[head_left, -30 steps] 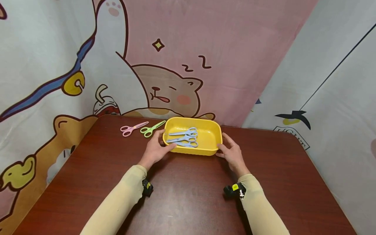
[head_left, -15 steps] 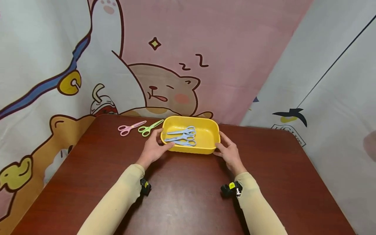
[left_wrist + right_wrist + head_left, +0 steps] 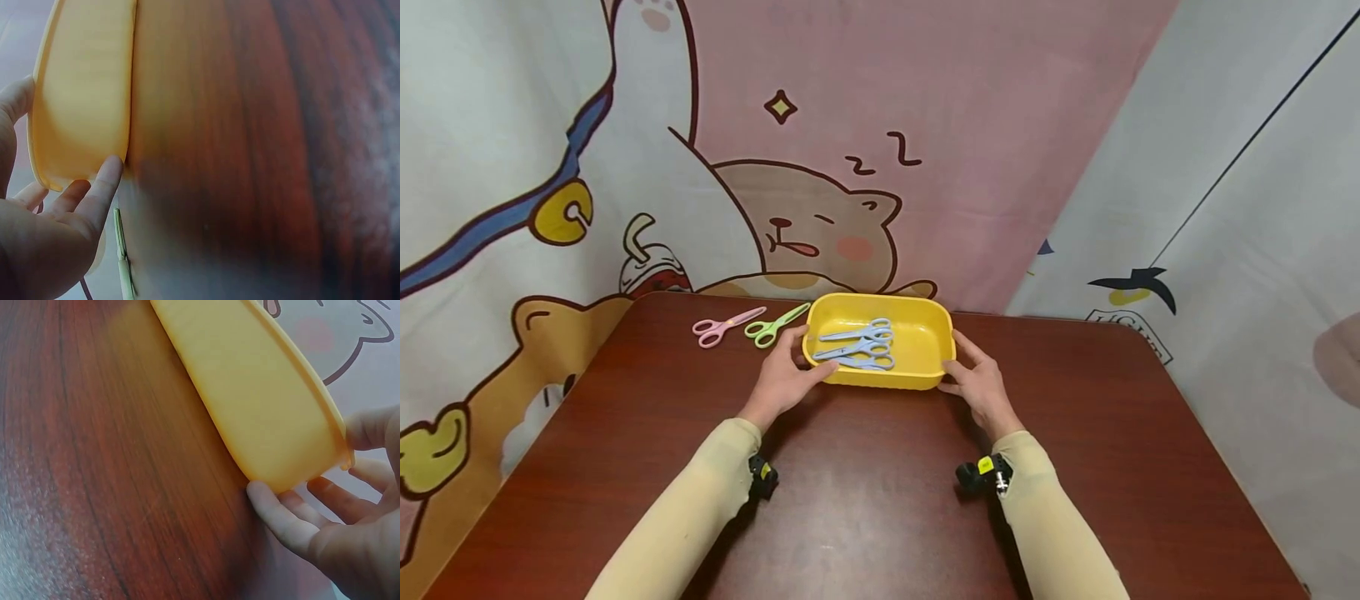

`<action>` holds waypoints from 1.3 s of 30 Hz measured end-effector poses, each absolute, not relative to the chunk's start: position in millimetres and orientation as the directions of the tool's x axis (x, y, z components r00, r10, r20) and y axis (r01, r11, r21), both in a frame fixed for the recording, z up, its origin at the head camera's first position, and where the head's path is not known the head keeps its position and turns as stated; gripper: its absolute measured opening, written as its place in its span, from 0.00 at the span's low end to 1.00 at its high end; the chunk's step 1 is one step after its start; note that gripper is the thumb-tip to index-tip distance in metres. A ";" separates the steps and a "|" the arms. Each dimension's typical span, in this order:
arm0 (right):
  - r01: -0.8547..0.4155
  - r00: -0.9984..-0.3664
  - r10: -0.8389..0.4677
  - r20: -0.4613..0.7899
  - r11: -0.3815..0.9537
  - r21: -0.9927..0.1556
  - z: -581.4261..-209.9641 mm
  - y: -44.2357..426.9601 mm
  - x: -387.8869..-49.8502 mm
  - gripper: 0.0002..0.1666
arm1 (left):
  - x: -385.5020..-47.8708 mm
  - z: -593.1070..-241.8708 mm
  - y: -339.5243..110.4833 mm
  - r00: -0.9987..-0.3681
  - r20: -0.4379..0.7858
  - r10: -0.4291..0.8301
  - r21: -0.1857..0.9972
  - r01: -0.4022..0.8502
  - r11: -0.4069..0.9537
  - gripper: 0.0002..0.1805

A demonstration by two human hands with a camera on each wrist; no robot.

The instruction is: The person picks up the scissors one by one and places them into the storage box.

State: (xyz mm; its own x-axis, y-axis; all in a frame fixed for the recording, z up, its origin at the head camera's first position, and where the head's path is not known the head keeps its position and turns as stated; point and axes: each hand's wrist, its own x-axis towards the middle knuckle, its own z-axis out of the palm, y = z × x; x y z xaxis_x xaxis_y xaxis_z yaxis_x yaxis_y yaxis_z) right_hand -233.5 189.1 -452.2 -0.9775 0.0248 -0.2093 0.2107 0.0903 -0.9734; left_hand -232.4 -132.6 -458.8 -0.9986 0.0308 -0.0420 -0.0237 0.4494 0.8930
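A yellow plastic bin [image 3: 927,333] stands on the table, with three pairs of light-blue scissors [image 3: 850,349] lying in its left half. My left hand [image 3: 778,381] grips the bin's left end, thumb over the front rim near the scissors. At the right end, my right hand [image 3: 982,390] holds the bin the same way. In the left wrist view, fingers of the left hand [image 3: 56,244] reach down to the base of the bin's wall [image 3: 87,94]. The right wrist view has fingertips of the right hand [image 3: 350,540] against the lower corner of the bin [image 3: 250,394].
Left of the bin lie green scissors [image 3: 781,322] and, farther left, pink scissors [image 3: 730,323] on the dark red-brown table [image 3: 865,492]. A cartoon-printed cloth [image 3: 962,125] hangs right behind the table's back edge. Each wrist wears a small black camera [image 3: 763,477].
The head view has drifted, so the whole scene sits slightly farther left. Hands, bin and scissors keep their places relative to one another.
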 end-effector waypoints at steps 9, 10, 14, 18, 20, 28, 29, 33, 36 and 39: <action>0.209 -0.978 0.027 -0.207 0.119 -0.971 -448.5 185.6 -232.2 0.40 | -231.6 -454.1 -133.6 -0.998 -0.049 0.045 0.882 -0.022 0.470 0.49; 0.211 -0.978 0.029 -0.209 0.123 -0.970 -448.2 185.4 -231.6 0.40 | -231.5 -453.8 -133.5 -0.998 -0.053 0.046 0.879 -0.024 0.476 0.49; 0.207 -0.978 0.029 -0.205 0.132 -0.969 -447.7 183.7 -230.9 0.40 | -231.5 -452.8 -134.5 -0.997 -0.055 0.051 0.868 -0.022 0.495 0.50; 0.201 -0.980 0.030 -0.199 0.132 -0.971 -447.2 182.3 -230.7 0.40 | -231.8 -450.8 -134.2 -0.997 -0.048 0.055 0.860 -0.013 0.510 0.50; 0.202 -0.979 0.028 -0.200 0.131 -0.971 -446.9 182.3 -230.7 0.40 | -232.1 -449.9 -133.6 -0.997 -0.048 0.057 0.860 -0.012 0.511 0.50; 0.207 -0.978 -0.001 -0.210 0.158 -0.966 -445.0 186.2 -230.9 0.45 | -232.3 -448.2 -131.8 -0.997 -0.056 0.060 0.854 -0.017 0.521 0.49; 0.204 -0.978 -0.007 -0.208 0.165 -0.965 -445.1 186.8 -231.1 0.46 | -232.2 -448.1 -131.9 -0.997 -0.057 0.059 0.853 -0.018 0.521 0.49; 0.198 -0.979 -0.022 -0.204 0.157 -0.968 -447.5 189.3 -232.0 0.51 | -232.4 -448.1 -131.5 -0.996 -0.065 0.054 0.849 -0.027 0.527 0.50; 0.192 -0.980 -0.023 -0.198 0.154 -0.969 -448.5 189.9 -232.6 0.52 | -232.8 -448.4 -131.6 -0.996 -0.072 0.050 0.848 -0.035 0.529 0.50; 0.177 -0.982 -0.025 -0.185 0.179 -0.968 -448.0 190.1 -233.2 0.53 | -233.7 -448.8 -131.8 -0.996 -0.073 0.049 0.848 -0.036 0.528 0.50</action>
State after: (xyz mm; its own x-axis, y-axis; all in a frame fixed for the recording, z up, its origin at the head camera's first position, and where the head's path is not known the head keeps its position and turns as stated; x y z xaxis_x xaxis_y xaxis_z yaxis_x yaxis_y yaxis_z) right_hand -233.2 190.1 -448.0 -0.9825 -0.0251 -0.1846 0.1772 0.1793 -0.9677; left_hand -233.7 -131.8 -448.8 -0.9961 0.0495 -0.0732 -0.0361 0.5284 0.8482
